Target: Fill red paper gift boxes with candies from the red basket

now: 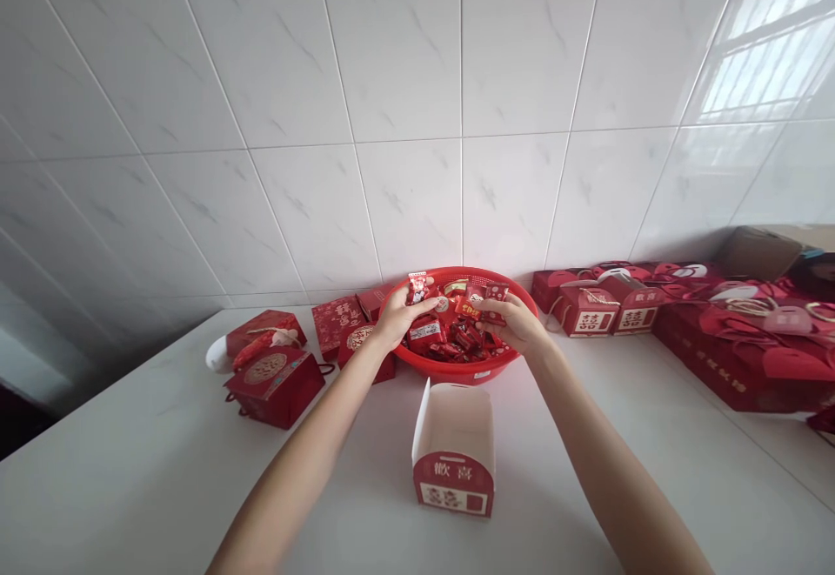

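Observation:
A round red plastic basket [450, 375] full of red-wrapped candies [457, 331] stands against the wall. My left hand [403, 314] is over the basket's left side, its fingers closed on a small red candy packet [418, 288]. Over the right side, my right hand [515, 321] grips a dark red candy packet [496, 297]. In front of the basket sits an open red and white box [453, 479], its top unfolded and its inside pale; neither hand touches it.
Closed red gift boxes [277, 384] lie left of the basket, beside flatter red boxes [337, 321]. Small handled boxes [589, 310] and larger red boxes [737, 357] line the right side. A tiled wall [404, 192] rises behind the white table [163, 471].

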A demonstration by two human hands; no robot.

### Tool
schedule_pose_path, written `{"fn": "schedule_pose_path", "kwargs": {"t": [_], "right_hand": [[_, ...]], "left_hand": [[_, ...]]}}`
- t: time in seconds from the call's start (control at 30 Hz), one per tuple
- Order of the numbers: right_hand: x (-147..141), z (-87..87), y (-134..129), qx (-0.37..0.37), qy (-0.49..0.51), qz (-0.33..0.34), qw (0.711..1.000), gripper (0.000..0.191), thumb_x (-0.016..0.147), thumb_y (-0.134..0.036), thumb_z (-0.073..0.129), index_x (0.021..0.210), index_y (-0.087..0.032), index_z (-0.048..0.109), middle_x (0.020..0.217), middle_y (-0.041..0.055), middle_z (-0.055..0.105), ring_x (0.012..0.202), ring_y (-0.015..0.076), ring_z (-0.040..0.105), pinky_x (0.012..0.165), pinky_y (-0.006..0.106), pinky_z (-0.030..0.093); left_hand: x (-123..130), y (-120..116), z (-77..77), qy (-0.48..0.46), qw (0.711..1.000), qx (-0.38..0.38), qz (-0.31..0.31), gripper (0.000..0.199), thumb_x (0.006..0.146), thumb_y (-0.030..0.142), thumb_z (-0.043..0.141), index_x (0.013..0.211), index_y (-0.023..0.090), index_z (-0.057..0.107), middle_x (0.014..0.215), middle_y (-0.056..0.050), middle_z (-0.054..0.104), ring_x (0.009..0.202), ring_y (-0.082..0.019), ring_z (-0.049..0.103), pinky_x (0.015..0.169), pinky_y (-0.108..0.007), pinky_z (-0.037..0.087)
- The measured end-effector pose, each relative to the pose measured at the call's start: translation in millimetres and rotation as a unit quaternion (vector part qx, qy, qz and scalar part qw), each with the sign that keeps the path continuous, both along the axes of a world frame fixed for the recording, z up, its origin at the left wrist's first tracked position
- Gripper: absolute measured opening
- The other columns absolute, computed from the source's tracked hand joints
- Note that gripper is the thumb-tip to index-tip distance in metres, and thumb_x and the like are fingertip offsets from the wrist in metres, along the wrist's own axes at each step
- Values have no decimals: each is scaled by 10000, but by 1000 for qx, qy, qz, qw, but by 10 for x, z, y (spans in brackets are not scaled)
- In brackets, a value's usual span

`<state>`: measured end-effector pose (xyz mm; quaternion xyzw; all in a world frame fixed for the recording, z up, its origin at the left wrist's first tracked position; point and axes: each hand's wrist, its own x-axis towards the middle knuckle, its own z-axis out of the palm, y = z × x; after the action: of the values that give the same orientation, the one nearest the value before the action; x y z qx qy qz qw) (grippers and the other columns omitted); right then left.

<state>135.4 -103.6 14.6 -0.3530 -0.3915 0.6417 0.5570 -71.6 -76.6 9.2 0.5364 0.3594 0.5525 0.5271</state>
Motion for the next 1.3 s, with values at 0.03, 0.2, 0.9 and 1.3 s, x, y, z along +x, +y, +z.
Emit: {"fn": "schedule_pose_path", "kwargs": {"t": [0.03,0.2,0.9,1.3], "right_hand": [[-9,-7,2,-2,1,5,1000,195,605,-151,843,763,-166,728,817,25,749,779,164,703,564,209,603],[-73,-15,-19,-5,-4,7,1000,218,593,-148,842,777,-166,727,820,27,745,778,170,704,580,229,607],[-12,259,-230,71,-39,35,996,266,561,-233,856,776,-163,716,780,13,721,699,143,665,547,203,547],[255,627,-650,182,-210,129,952,411,637,-144,789,1044,-188,756,922,24,762,839,213,702,716,307,571]], "left_hand": [[12,-9,-2,0,1000,1,1,543,582,325,920,1053,150,712,999,-72,780,932,-256,742,922,-420,570],[58,-14,-31,19,1000,-3,0,582,617,319,902,1142,180,690,1064,-61,768,1021,-261,728,979,-426,552],[12,-344,224,66,996,59,6,414,628,512,872,801,155,754,841,-35,725,809,-203,669,866,-376,552],[-267,-1128,475,339,930,111,-89,245,846,443,693,930,230,779,1048,-60,724,976,-241,673,894,-343,527]]}}
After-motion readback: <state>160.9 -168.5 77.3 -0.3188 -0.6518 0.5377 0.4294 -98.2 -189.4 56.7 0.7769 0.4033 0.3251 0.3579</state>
